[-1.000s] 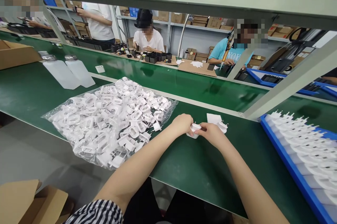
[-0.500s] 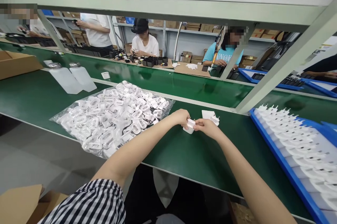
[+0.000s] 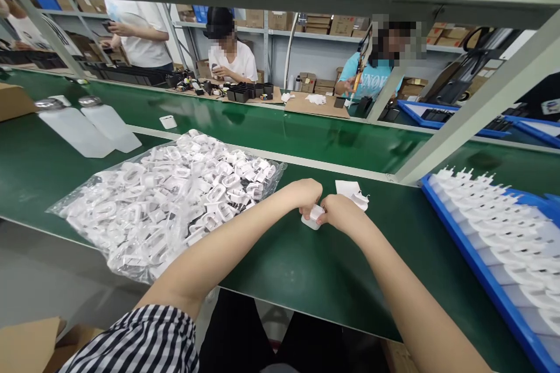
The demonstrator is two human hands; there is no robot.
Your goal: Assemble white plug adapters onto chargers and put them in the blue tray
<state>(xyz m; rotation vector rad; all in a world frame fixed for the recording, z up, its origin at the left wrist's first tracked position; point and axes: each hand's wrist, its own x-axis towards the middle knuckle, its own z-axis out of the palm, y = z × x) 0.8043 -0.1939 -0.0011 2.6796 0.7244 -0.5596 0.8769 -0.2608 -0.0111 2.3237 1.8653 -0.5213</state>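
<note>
Between my two hands a small white plastic charger housing is gripped just above the green bench. My left hand is closed round its left side, fingers bent down onto it. Across from it, my right hand pinches the right side, with the knuckles raised. My fingers cover the upper part of the housing. Just beyond my right hand lie other white plastic pieces, one of them with thin pins. To the left, a clear plastic bag spreads open, full of white ring-shaped plastic parts.
On the right stands a blue tray with rows of white pronged parts. Two white bottles with metal caps are at the left. A slanted metal post rises behind the bench. Several people work at the line opposite.
The view has tilted down and shifted slightly. Both hands have curled over the housing, with the knuckles higher and more of it covered. It stays at about the same spot.
</note>
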